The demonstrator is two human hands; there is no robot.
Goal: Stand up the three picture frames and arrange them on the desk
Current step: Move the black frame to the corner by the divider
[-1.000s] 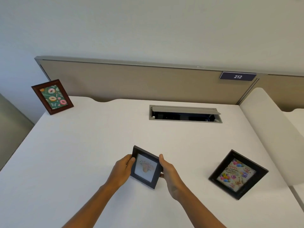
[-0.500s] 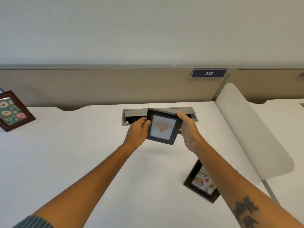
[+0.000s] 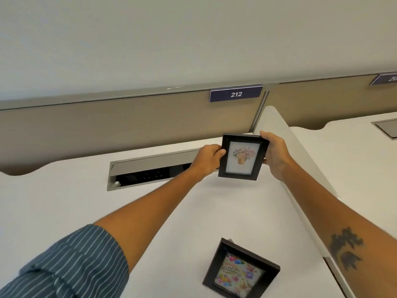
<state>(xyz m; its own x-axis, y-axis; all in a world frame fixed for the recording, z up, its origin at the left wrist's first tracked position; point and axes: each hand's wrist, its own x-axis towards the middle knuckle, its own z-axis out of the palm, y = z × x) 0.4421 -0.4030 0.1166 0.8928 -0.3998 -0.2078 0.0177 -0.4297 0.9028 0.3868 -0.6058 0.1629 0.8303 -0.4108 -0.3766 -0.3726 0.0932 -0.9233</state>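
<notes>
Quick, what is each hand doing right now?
Left hand: closed on the left edge of the small frame.
Right hand: closed on the same frame's right edge.

White desk (image 3: pixel 64 211) — birthday frame (image 3: pixel 240 271)

The small picture frame (image 3: pixel 242 157) held between the left hand (image 3: pixel 207 159) and the right hand (image 3: pixel 274 154) is black, around a pale white print of pink and peach flowers in a tan pot. The second picture frame (image 3: pixel 240 269) is black too, its card dark with bright pink, blue and yellow balloons and cursive lettering. The desk (image 3: pixel 64 211) is plain white. The partition panel (image 3: pixel 129 123) is beige with a grey top rail, and its number plate (image 3: pixel 235 94) is deep purple with white digits 212. The cable tray (image 3: pixel 150 171) is grey, black inside. The sleeve (image 3: pixel 64 267) is dark blue with thin white stripes. The right forearm bears a dark tattoo (image 3: pixel 345 248).
</notes>
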